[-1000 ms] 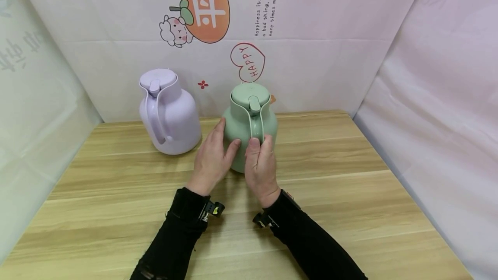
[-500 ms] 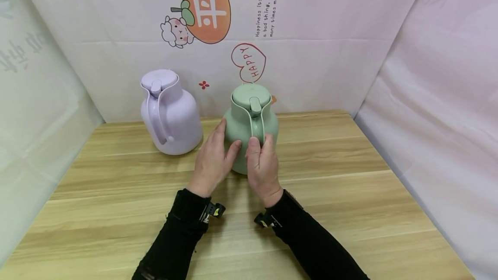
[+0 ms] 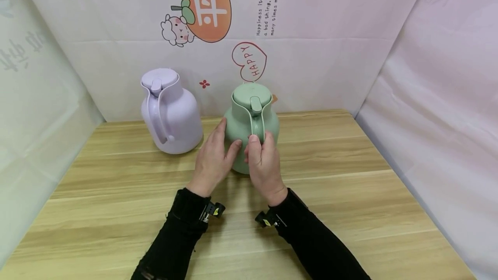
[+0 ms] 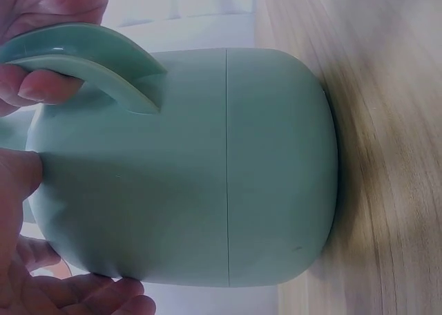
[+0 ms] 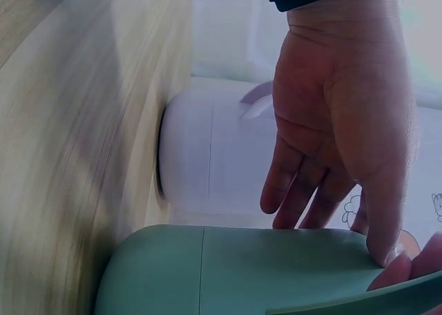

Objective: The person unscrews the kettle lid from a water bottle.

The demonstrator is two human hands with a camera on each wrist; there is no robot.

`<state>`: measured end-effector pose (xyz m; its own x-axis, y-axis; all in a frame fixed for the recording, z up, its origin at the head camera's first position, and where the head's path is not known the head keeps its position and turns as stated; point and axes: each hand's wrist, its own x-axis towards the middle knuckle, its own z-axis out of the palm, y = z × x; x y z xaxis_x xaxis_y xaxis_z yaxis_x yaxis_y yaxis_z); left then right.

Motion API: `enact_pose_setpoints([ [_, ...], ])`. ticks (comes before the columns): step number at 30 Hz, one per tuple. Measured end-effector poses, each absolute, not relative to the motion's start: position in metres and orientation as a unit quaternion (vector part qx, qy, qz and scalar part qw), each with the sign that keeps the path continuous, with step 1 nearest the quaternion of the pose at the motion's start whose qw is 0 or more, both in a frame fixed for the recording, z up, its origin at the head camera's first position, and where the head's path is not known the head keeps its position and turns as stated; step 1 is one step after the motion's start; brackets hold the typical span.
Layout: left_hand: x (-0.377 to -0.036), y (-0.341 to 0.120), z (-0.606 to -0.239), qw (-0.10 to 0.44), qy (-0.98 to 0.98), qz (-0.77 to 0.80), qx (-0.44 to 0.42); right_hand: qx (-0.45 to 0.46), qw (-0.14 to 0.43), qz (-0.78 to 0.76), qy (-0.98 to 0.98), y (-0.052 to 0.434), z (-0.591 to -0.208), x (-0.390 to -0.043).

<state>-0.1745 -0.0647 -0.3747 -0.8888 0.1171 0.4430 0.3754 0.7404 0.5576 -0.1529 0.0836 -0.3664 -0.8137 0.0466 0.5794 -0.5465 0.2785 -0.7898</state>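
Observation:
A pale green thermos jug (image 3: 238,128) stands upright on the table, its lid lever and handle (image 3: 257,125) facing me. My right hand (image 3: 267,168) grips that handle, with the thumb lying on its outside. In the left wrist view, fingertips of the right hand (image 4: 50,87) show through the handle loop. Against the jug's left side rests my left hand (image 3: 209,160), fingers extended along the body and thumb touching the front. The right wrist view shows the left hand (image 5: 331,115) with its fingertips and thumb at the green wall.
A lilac thermos jug (image 3: 180,120) of the same shape stands to the left, handle toward the front left. Behind both hangs a printed white cloth (image 3: 311,64). More cloth closes off the sides of the wooden table (image 3: 330,172).
My right hand has shifted very slightly up and to the right on the handle. The left hand and both jugs look practically unmoved.

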Motion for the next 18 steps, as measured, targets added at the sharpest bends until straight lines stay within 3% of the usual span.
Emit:
enact_pose_setpoints([
  [18,-0.1719,-0.0635,-0.3759,0.190,-0.914,-0.334,-0.129,0.190,0.278,0.575,-0.746,0.0835,-0.3710,-0.1556],
])
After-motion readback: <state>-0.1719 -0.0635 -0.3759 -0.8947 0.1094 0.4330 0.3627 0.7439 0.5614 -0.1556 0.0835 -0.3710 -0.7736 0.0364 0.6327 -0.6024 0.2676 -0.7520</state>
